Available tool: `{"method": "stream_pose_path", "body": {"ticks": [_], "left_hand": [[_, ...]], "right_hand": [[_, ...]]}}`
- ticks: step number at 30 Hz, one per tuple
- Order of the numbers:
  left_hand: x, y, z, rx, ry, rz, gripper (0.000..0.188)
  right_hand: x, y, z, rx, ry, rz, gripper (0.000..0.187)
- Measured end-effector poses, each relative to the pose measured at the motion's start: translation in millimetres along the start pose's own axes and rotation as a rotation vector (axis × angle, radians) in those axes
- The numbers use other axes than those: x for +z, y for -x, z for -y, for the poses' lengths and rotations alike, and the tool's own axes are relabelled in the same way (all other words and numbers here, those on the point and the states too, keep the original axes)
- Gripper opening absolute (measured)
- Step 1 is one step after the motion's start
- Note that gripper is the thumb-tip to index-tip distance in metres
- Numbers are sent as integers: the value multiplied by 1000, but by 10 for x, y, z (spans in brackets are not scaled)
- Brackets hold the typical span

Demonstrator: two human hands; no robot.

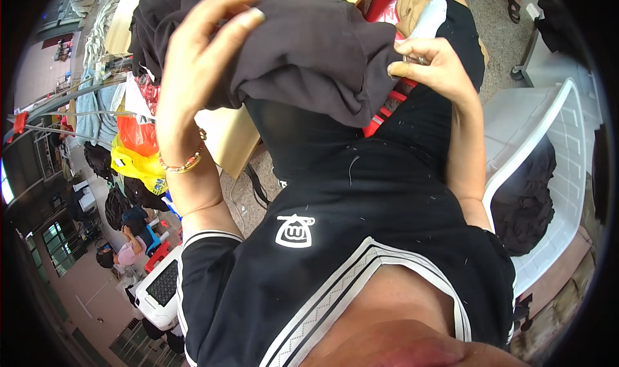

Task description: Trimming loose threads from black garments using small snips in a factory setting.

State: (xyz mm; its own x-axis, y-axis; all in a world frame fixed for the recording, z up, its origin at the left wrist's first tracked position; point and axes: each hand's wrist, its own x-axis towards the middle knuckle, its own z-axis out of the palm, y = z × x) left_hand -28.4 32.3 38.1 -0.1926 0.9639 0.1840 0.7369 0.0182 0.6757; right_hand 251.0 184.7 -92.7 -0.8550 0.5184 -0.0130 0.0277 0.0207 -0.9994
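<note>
So I've got this dark cloth [303,44] bunched up in front of me, partly over the pale wooden bench [229,138] and partly over my lap — matte, brownish-grey, smooth-looking weave, falling in soft rounded folds. My left grip [198,54] is spread over the left side of it, thumb and fingers lying along the fabric; can't tell if any of it is pinched underneath. My right grip [445,73] is nearly closed, thumb and forefinger right at the cloth's right edge. There's a small shiny bit in those fingers (too tiny to make out), and I can't tell whether they're nipping the fabric too.

My black trousers [419,125] are speckled with pale lint, plus one long curly thread [353,170] higher up my front. Beaded bracelet and gold bangle [184,165] on the left wrist.

Over on my right there's a white crate [575,125] — stiff, ribbed walls, rounded rim — with a crumpled dark heap [522,206] inside. Off left, a crinkly yellow bag [132,164] sits against a glossy red-orange one [137,135].
</note>
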Motion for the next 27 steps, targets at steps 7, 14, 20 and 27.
{"method": "stream_pose_path", "body": {"ticks": [7,14,20,27], "left_hand": [[-82,225,-120,161,26,-44,5],[-530,357,-183,226,235,397,12],[61,246,-457,188,-136,57,24],[339,72,-637,316,-541,40,33]], "right_hand": [[-200,259,-21,-414,-328,234,32],[-140,220,408,-189,-116,736,34],[27,210,271,-92,-52,193,22],[293,76,212,-201,-58,10,30]]}}
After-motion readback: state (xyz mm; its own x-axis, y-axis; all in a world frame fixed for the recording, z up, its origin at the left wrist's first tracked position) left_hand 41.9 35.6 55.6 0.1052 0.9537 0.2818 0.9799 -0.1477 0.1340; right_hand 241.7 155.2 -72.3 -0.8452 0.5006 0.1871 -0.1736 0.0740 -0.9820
